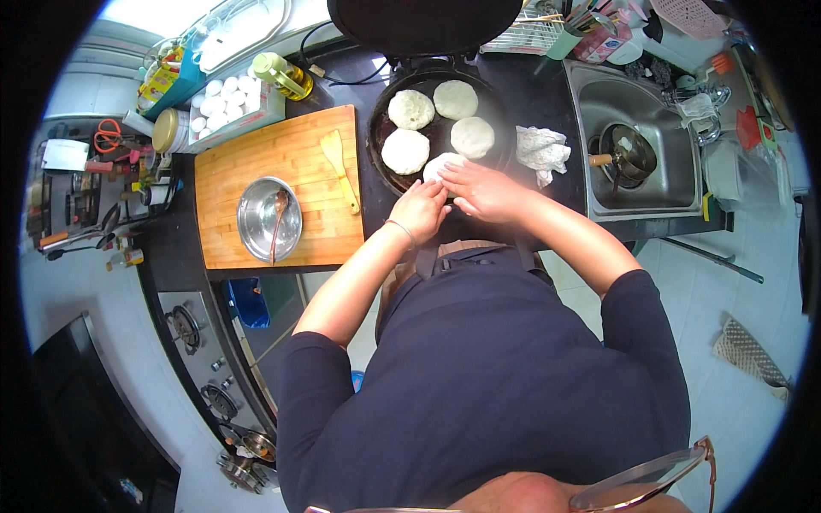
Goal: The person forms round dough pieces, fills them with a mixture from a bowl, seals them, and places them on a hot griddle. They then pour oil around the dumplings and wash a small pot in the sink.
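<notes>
Upper centre of frame: our right hand [481, 190], nearer, is lying flat-fingered over the lowest dough round [434, 165] in the pan [438, 132]; we're holding the left hand [419, 210] open, ungripping, at its lower-left edge

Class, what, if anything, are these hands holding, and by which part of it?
The right hand lies over the near edge of the nearest dough round, with the left hand close by; whether either grips it cannot be told.

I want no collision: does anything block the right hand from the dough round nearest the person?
Nothing visible does. The right hand lies partly over that dough round; the raised lid is beyond the pan.
</notes>
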A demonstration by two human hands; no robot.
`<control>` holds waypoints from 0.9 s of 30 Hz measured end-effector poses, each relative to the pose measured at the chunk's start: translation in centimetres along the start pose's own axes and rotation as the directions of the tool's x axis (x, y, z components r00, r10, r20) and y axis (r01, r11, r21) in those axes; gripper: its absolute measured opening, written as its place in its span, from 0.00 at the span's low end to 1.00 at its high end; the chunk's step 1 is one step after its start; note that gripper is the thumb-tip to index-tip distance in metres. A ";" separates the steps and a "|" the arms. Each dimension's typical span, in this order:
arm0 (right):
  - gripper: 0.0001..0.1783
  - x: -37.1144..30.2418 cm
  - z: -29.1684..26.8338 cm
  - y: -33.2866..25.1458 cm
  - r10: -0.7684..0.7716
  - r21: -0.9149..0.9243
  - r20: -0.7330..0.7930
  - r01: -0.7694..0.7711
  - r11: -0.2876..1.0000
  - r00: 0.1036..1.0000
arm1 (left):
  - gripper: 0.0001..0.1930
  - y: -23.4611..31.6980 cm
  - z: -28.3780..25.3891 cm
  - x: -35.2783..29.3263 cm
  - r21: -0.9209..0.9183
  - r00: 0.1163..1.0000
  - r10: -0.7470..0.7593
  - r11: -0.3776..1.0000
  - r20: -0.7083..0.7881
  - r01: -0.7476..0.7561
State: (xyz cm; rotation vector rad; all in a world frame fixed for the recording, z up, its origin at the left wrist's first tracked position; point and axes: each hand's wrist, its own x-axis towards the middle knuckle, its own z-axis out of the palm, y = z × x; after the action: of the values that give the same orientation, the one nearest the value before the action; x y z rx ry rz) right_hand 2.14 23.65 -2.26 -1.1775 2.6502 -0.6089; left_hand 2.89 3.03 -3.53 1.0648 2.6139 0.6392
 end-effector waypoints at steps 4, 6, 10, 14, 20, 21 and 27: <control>0.27 0.0 1.5 0.2 0.085 -0.093 -0.014 -0.086 0.992 0.996 | 0.22 -0.5 0.3 0.4 0.105 0.999 -0.011 0.995 0.051 0.005; 0.23 1.1 1.9 1.3 0.167 0.108 0.045 -0.171 0.979 0.985 | 0.21 -0.8 0.0 0.6 0.109 0.998 0.028 0.993 0.059 -0.034; 0.23 2.1 0.4 1.3 0.106 0.180 -0.090 -0.088 0.980 0.990 | 0.21 -0.1 -0.5 0.3 -0.024 0.996 0.055 0.998 -0.071 -0.057; 0.29 1.7 2.2 0.6 0.069 -0.093 0.014 -0.067 0.993 0.998 | 0.23 -0.5 1.0 -0.3 0.076 1.000 0.000 0.997 0.020 -0.001; 0.22 2.8 1.9 2.9 0.257 0.436 -0.141 -0.173 0.883 0.956 | 0.16 -0.7 -0.8 0.1 -0.111 0.994 -0.083 0.991 -0.067 0.075; 0.21 2.7 1.5 3.6 0.308 0.624 -0.180 -0.133 0.770 0.934 | 0.14 -0.6 -1.6 0.2 -0.219 0.986 -0.141 0.969 -0.094 0.118; 0.22 -0.3 -1.3 0.3 0.030 0.198 0.047 -0.039 0.980 0.998 | 0.17 -1.4 -0.8 -0.4 -0.105 0.988 0.110 0.987 -0.110 -0.122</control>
State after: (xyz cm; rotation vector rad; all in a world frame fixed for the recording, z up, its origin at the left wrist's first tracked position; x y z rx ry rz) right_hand 1.69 24.45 -1.22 -1.0730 2.4997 -0.8102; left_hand 2.07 1.59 -3.49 1.1854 2.5817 0.8784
